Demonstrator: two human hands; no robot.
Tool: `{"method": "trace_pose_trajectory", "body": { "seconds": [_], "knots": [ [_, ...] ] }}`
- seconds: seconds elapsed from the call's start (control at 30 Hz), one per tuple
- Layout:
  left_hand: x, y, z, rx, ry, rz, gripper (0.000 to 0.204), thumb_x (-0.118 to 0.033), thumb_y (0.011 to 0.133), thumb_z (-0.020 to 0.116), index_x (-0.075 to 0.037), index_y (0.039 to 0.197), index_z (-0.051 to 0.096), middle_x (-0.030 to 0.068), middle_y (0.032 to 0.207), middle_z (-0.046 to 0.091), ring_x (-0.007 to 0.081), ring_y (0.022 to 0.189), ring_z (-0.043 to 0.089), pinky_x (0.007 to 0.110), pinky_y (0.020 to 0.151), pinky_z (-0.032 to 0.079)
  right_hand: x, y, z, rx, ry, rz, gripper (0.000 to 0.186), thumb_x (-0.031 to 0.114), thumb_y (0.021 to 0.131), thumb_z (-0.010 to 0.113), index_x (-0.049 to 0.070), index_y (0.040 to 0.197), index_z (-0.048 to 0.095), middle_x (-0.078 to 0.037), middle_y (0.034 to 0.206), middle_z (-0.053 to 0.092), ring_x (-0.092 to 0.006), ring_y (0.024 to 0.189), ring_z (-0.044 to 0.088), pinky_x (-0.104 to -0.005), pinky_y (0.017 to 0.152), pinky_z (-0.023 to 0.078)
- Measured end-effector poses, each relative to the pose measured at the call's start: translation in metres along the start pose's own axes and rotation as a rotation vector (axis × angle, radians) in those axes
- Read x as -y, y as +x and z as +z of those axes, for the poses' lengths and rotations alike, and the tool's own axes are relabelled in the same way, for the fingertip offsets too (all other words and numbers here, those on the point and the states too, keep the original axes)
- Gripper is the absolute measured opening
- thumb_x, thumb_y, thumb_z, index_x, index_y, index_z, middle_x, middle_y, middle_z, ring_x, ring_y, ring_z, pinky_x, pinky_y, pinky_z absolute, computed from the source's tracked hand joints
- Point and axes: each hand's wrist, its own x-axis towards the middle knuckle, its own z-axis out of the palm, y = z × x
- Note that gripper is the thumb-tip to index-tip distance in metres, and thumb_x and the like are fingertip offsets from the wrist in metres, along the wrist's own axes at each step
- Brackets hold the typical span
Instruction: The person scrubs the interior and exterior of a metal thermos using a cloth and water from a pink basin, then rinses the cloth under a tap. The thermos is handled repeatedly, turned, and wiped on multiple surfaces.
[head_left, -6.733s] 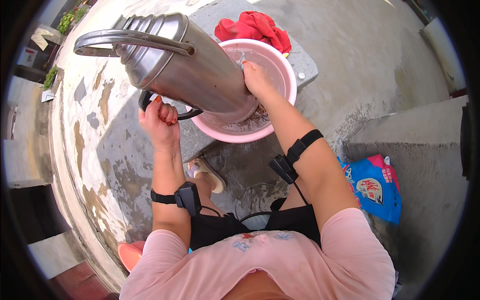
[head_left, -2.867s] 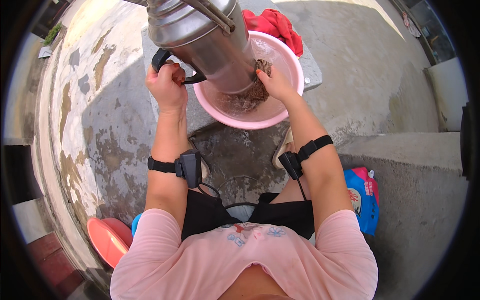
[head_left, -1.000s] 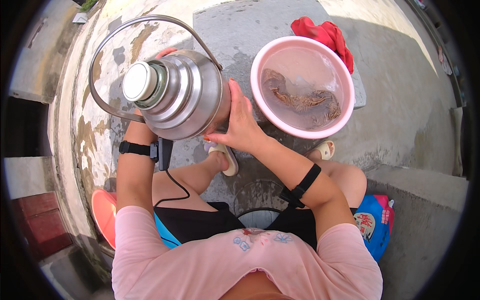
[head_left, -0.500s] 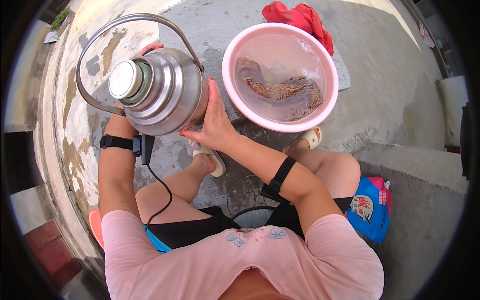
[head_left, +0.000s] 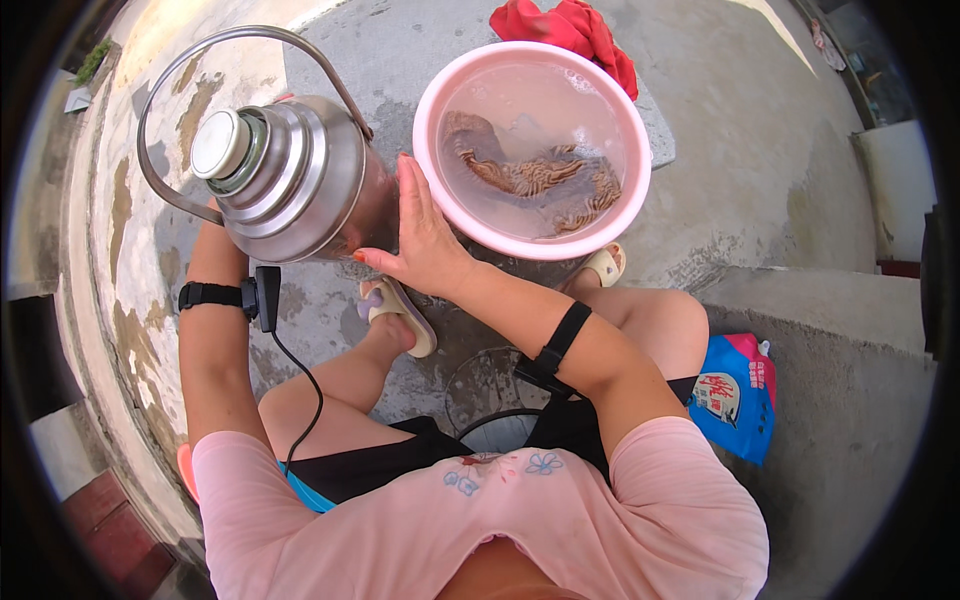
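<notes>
A silver metal thermos flask (head_left: 290, 180) with a pale round stopper (head_left: 220, 144) is held at the left, its top tilted toward me. Its metal carrying handle (head_left: 240, 32) arches up over the far side. My left hand (head_left: 286, 97) holds the flask from the left; nearly all of it is hidden behind the body. My right hand (head_left: 428, 240) presses against the right side, thumb and fingers spread along the metal. Just right of the flask, a pink basin (head_left: 430, 180) contains cloudy water and a wrinkled brown patterned cloth (head_left: 530, 175).
A red cloth (head_left: 570, 35) lies behind the basin, on a pale stone slab (head_left: 655, 125). By my right knee, a blue and pink plastic bag (head_left: 735, 400) leans near a low concrete ledge (head_left: 820, 310). A dark round container (head_left: 500, 432) is between my legs.
The flask and both hands appear shifted slightly left, while the basin and surroundings shift left too, as the view moves. My right hand's fingers have straightened a little along the flask.
</notes>
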Motion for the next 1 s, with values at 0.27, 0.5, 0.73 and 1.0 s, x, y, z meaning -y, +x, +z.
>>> {"method": "trace_pose_trajectory", "body": {
  "seconds": [0.27, 0.5, 0.73, 1.0],
  "knots": [
    [-0.006, -0.108, 0.017, -0.186, 0.874, -0.444, 0.029, -0.02, 0.095, 0.057, -0.002, 0.117, 0.062, 0.0071, 0.111, 0.066, 0.0154, 0.097, 0.064, 0.031, 0.084, 0.053, -0.085, -0.005, -0.14, 0.513, -0.905, 0.609, 0.041, 0.03, 0.083, 0.07, 0.009, 0.118, 0.063, -0.01, 0.119, 0.062, -0.0282, 0.114, 0.056, -0.0528, 0.094, 0.038],
    [0.047, -0.15, 0.161, 0.488, 0.411, -0.629, 0.048, -0.027, 0.101, 0.052, -0.009, 0.144, 0.039, 0.0112, 0.131, 0.053, 0.0199, 0.112, 0.059, 0.035, 0.09, 0.054, -0.1, 0.002, -0.153, 0.22, -0.195, 0.745, 0.033, 0.022, 0.087, 0.064, 0.004, 0.114, 0.064, -0.011, 0.097, 0.07, -0.0279, 0.088, 0.066, -0.0452, 0.086, 0.045],
    [0.136, -0.045, 0.27, 0.053, -0.236, -0.528, 0.08, -0.071, 0.093, 0.033, -0.021, 0.153, 0.021, 0.016, 0.154, 0.026, 0.039, 0.136, 0.04, 0.061, 0.103, 0.039, -0.032, 0.014, -0.153, -0.358, 0.692, 0.393, 0.018, 0.02, 0.092, 0.061, 0.002, 0.093, 0.058, -0.01, 0.081, 0.066, -0.0168, 0.07, 0.063, -0.0334, 0.061, 0.05],
    [0.182, 0.004, 0.28, -0.125, -0.475, -0.255, 0.04, -0.038, 0.104, 0.036, -0.006, 0.12, 0.055, 0.0117, 0.113, 0.064, 0.0278, 0.102, 0.064, 0.042, 0.085, 0.054, -0.043, 0.006, -0.126, -0.49, -0.206, 0.418, 0.06, 0.033, 0.089, 0.069, 0.0, 0.128, 0.037, -0.027, 0.135, 0.042, -0.037, 0.108, 0.058, -0.0439, 0.082, 0.051]
  ]
}}
